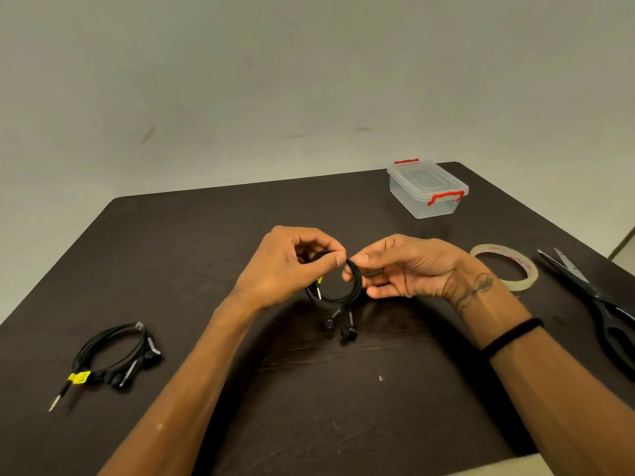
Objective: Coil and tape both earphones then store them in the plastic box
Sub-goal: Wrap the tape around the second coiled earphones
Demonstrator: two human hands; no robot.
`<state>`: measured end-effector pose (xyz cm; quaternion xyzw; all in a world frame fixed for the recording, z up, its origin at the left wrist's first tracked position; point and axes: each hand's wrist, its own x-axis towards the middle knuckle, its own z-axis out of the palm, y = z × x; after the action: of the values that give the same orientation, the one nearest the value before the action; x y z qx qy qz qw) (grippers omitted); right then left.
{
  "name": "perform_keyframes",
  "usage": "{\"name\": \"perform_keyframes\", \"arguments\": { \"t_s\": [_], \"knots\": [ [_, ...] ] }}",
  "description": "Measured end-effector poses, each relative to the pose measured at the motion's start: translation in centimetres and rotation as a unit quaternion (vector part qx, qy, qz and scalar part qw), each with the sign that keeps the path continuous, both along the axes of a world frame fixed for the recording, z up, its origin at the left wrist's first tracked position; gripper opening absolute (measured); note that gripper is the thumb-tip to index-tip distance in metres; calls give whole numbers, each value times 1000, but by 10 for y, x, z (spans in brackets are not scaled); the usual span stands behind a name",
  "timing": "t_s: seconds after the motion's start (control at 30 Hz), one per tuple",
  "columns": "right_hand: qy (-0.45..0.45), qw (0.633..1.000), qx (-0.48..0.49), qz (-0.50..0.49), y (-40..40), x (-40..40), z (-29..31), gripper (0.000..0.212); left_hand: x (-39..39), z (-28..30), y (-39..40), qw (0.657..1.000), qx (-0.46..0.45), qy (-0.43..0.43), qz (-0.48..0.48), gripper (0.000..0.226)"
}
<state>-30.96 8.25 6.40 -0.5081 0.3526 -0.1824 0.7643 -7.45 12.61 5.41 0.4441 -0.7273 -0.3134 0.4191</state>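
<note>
Overhead, dark table [206, 255], grey wall [240, 80].

Dark brown wood-grain table [213, 255]. Black coiled earphones [338, 290], yellow tag. Second black earphones [113, 355], yellow tag near plug. Clear plastic box [426, 192], red clips. Pale translucent tape roll [505, 269], red print inside. Black scissors [598, 304]. Black wristband [512, 336].

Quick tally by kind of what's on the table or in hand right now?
Earphones: 2 (one coil held in both hands, one coil lying on the table)
Plastic box: 1
Tape roll: 1
Scissors: 1
Total: 5
</note>
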Motion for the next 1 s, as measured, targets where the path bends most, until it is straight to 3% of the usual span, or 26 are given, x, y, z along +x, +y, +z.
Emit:
{"name": "perform_keyframes", "arguments": {
  "t_s": [0.13,0.27,0.43,0.67,0.77,0.9,1.0],
  "knots": [
    [25,997,-72,-31,-1,3,-1,33,-3,1,3,993,-83,-64,49,6],
    [31,980,-179,-83,5,12,1,49,-3,-3,2,979,-147,-65,122,5],
    [45,947,-300,-107,13,22,5,37,0,-3,1,959,-195,-63,196,6],
    [60,896,-405,-174,17,40,-2,25,-4,-3,4,951,-211,-17,225,4],
    [14,906,-382,-182,22,45,-2,26,-4,-1,4,945,-223,-6,238,5],
    [-76,933,-268,-230,26,52,1,47,-4,-1,5,942,-238,3,235,5],
    [-101,936,-217,-257,25,54,-2,51,-6,-2,5,938,-256,-6,236,7]
  ]
}}
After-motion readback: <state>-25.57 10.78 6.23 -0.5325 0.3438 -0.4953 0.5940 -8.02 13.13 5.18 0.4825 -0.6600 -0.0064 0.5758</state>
